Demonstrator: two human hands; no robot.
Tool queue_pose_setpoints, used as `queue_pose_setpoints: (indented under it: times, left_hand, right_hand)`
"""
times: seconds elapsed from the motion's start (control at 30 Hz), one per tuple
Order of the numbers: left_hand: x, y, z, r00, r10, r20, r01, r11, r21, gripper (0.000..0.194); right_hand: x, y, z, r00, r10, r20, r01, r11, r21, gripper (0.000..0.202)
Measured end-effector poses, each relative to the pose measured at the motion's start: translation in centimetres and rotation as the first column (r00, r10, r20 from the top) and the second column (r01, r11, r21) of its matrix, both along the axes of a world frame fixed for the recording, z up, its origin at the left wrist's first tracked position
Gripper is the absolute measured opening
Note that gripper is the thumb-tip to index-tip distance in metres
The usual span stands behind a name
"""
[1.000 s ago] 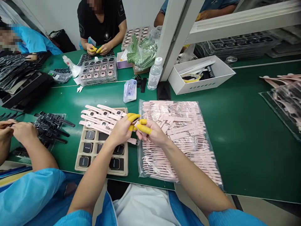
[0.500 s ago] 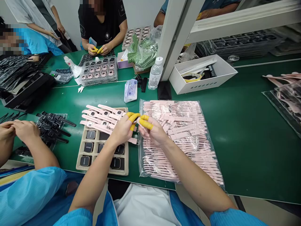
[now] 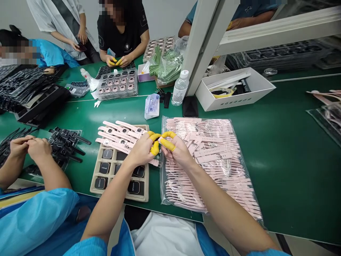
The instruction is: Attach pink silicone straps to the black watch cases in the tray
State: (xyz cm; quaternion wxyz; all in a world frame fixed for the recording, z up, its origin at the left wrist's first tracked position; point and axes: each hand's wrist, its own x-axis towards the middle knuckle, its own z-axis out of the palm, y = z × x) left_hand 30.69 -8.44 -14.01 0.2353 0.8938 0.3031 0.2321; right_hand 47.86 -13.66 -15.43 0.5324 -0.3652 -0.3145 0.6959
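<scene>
My left hand [image 3: 142, 149] and my right hand [image 3: 174, 147] meet above the gap between a beige tray [image 3: 93, 177] and a clear bag of pink straps [image 3: 213, 170]. Yellow covers wrap several of my fingertips. A small pink piece [image 3: 160, 139], perhaps a strap end, is pinched in my right hand. The fingers of my left hand are closed against it, with a dark part mostly hidden between them. Several watches with pink straps [image 3: 117, 131] lie across the top of the tray. Square dark watch faces [image 3: 100, 183] sit in its compartments. Loose pink straps [image 3: 210, 151] rest on the bag.
Behind the bag stand a water bottle [image 3: 180, 88], a tissue pack [image 3: 152, 106] and a white box [image 3: 234, 96] beside a metal post. At left, another person's hands [image 3: 37, 147] are near black watches [image 3: 62, 145]. More people are across the table.
The view has shifted, so the scene appears slightly further right and lower. My left fingers are more bent around the small part, and both hands remain together.
</scene>
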Motion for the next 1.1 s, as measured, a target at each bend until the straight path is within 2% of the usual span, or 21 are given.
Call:
queue_pose_setpoints:
  times: [0.17,0.33,0.43,0.53,0.6,0.67,0.73,0.8,0.87,0.93,1.1]
  left_hand:
    - [0.0,-0.2,0.3,0.996,-0.003,-0.084,-0.001,0.999,-0.052,0.028]
    - [-0.1,-0.5,0.3,1.000,-0.008,-0.017,0.006,0.995,-0.104,0.035]
    - [-0.3,-0.6,0.2,0.997,-0.003,0.071,0.015,0.986,-0.168,0.037]
    - [-0.4,-0.6,-0.1,0.974,0.116,0.197,-0.059,0.960,-0.272,0.041]
    - [-0.2,-0.5,-0.2,0.940,0.201,0.275,-0.115,0.947,-0.300,0.032]
    - [0.0,-0.3,-0.3,0.906,0.230,0.356,-0.132,0.951,-0.278,0.025]
    - [0.3,-0.3,-0.4,0.863,0.233,0.449,-0.104,0.950,-0.294,0.028]
    - [0.5,-0.3,-0.6,0.815,0.261,0.518,-0.038,0.915,-0.401,0.035]
    - [0.8,-0.4,-0.9,0.764,0.320,0.560,0.029,0.850,-0.526,0.043]
    - [0.9,-0.5,-1.1,0.733,0.369,0.572,0.063,0.800,-0.597,0.048]
    - [0.9,-0.6,-0.9,0.717,0.397,0.573,0.065,0.780,-0.623,0.048]
  right_hand:
    - [0.1,-0.1,0.1,1.000,-0.005,0.019,0.005,1.000,-0.006,0.049]
    - [0.0,-0.2,-0.1,1.000,-0.004,0.028,0.004,1.000,0.020,0.050]
    - [0.0,-0.2,-0.2,1.000,-0.004,0.028,0.004,1.000,0.012,0.049]
    - [-0.1,-0.2,-0.1,0.999,-0.036,0.013,0.036,0.999,0.002,0.051]
    - [-0.1,-0.3,0.0,1.000,-0.028,0.014,0.028,1.000,-0.002,0.051]
    - [-0.1,-0.4,0.0,0.999,0.033,0.005,-0.033,0.999,-0.020,0.049]
    - [-0.1,-0.4,0.0,0.992,0.121,-0.022,-0.122,0.991,-0.057,0.048]
    - [-0.1,-0.4,-0.2,0.980,0.192,-0.054,-0.196,0.976,-0.090,0.048]
    - [0.0,-0.4,-0.4,0.971,0.225,-0.075,-0.233,0.966,-0.113,0.048]
    - [0.1,-0.4,-0.5,0.967,0.243,-0.081,-0.252,0.958,-0.133,0.048]
    - [0.4,-0.5,-0.8,0.960,0.273,-0.069,-0.281,0.947,-0.157,0.049]
